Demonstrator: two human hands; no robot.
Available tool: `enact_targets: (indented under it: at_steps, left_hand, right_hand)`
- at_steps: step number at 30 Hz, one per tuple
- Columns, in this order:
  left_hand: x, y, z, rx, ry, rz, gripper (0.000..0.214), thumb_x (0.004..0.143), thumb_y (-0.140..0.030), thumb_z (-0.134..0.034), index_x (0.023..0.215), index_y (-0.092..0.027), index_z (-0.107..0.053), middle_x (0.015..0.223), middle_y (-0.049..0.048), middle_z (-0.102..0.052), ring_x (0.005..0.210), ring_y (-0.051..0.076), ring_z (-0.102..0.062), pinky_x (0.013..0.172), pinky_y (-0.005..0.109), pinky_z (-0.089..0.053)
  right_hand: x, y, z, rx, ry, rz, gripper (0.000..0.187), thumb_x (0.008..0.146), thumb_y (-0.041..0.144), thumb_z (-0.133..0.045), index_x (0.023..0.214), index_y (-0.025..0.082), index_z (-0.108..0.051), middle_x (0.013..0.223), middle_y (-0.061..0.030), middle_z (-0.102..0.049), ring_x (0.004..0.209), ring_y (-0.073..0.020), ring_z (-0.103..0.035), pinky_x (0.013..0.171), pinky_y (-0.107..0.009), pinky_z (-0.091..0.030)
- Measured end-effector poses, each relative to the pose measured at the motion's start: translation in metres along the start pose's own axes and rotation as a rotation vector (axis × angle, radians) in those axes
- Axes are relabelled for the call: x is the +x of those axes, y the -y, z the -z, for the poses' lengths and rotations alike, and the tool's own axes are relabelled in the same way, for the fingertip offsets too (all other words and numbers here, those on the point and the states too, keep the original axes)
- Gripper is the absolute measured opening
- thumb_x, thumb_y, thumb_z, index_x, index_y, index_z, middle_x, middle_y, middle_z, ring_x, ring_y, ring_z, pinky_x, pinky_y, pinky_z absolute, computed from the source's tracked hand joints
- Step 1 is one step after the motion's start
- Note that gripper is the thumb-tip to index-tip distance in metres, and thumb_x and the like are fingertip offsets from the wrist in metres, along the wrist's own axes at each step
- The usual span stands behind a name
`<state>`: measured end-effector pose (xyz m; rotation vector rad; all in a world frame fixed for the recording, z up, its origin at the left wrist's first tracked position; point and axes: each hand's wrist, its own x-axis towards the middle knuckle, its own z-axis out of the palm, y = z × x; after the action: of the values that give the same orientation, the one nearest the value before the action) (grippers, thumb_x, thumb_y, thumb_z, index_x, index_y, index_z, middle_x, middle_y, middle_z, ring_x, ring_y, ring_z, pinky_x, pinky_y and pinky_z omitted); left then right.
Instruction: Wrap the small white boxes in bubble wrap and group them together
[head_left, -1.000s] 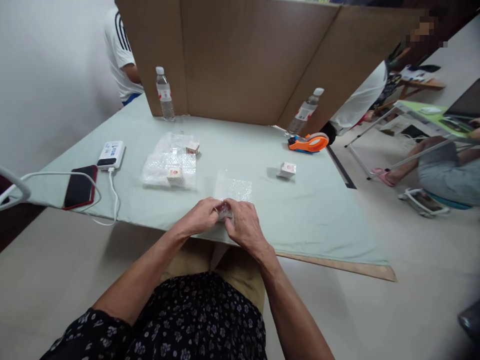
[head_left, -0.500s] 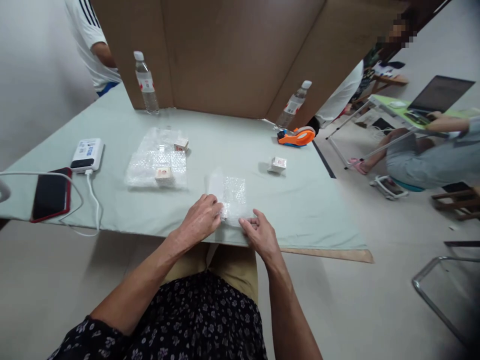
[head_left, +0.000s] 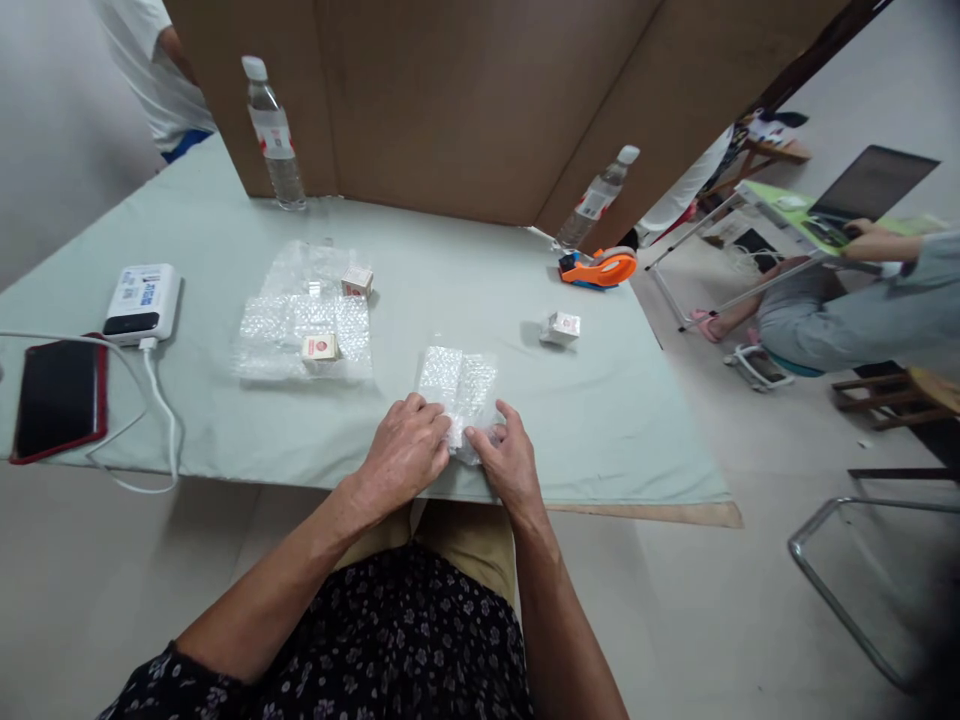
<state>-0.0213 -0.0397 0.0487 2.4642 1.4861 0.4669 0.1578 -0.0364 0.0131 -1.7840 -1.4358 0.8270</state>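
Note:
A small piece of bubble wrap (head_left: 474, 380) lies in front of me near the table's front edge, partly folded over. My left hand (head_left: 409, 447) is closed on its left side, the fingers curled and pressed down. My right hand (head_left: 511, 455) grips its right side, with the thumb on top and the fingers curved around the edge. Whether something lies inside the fold is hidden by my fingers. To the left, more bubble wrap (head_left: 262, 335) is spread out, with one small box (head_left: 320, 348) on it and another small box (head_left: 358, 281) at its right edge. A third small box (head_left: 562, 328) stands to the right.
An orange tape dispenser (head_left: 600, 268) sits at the back right beside a leaning water bottle (head_left: 600, 195). Another water bottle (head_left: 276, 140) stands back left before a cardboard panel (head_left: 465, 110). A power bank (head_left: 142, 303), cable and phone (head_left: 60, 398) lie left. People sit nearby.
My right hand has moved inward and closed on the wrap, whose right side is now drawn in and folded toward the left. My left hand stays at the wrap. The view has shifted slightly.

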Motion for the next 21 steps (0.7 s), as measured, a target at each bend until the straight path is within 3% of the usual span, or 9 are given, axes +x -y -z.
enact_targets:
  at_steps: [3, 9, 21]
  left_hand:
    - [0.002, -0.001, 0.000, -0.008, -0.001, 0.000, 0.013, 0.087, -0.015, -0.056, 0.087, -0.017, -0.069, 0.106, 0.0109, -0.070, 0.101, 0.028, -0.054, 0.089, 0.043, -0.047]
    - [0.006, 0.002, -0.002, -0.078, 0.032, -0.021, 0.016, 0.087, -0.012, -0.054, 0.088, -0.017, -0.069, 0.101, 0.0097, -0.069, 0.095, 0.024, -0.056, 0.091, 0.041, -0.049]
    - [0.006, 0.012, -0.011, -0.200, 0.025, -0.070, 0.023, 0.088, -0.008, -0.048, 0.095, -0.017, -0.068, 0.104, 0.0083, -0.068, 0.098, 0.022, -0.060, 0.095, 0.038, -0.049]
  right_hand:
    - [-0.004, 0.004, -0.001, 0.036, -0.017, 0.057, 0.071, 0.079, 0.044, -0.064, 0.138, 0.008, -0.049, 0.061, 0.0073, -0.047, 0.059, -0.0156, -0.049, 0.062, -0.030, -0.045]
    - [-0.008, 0.015, -0.004, 0.093, -0.025, 0.125, 0.059, 0.085, 0.039, -0.061, 0.137, 0.012, -0.051, 0.062, 0.0084, -0.044, 0.057, -0.0124, -0.046, 0.059, -0.028, -0.043]
    - [-0.009, 0.035, -0.009, -0.023, 0.029, 0.247, 0.051, 0.089, 0.033, -0.053, 0.137, 0.015, -0.054, 0.076, -0.0019, -0.067, 0.069, -0.0170, -0.062, 0.073, -0.034, -0.052]
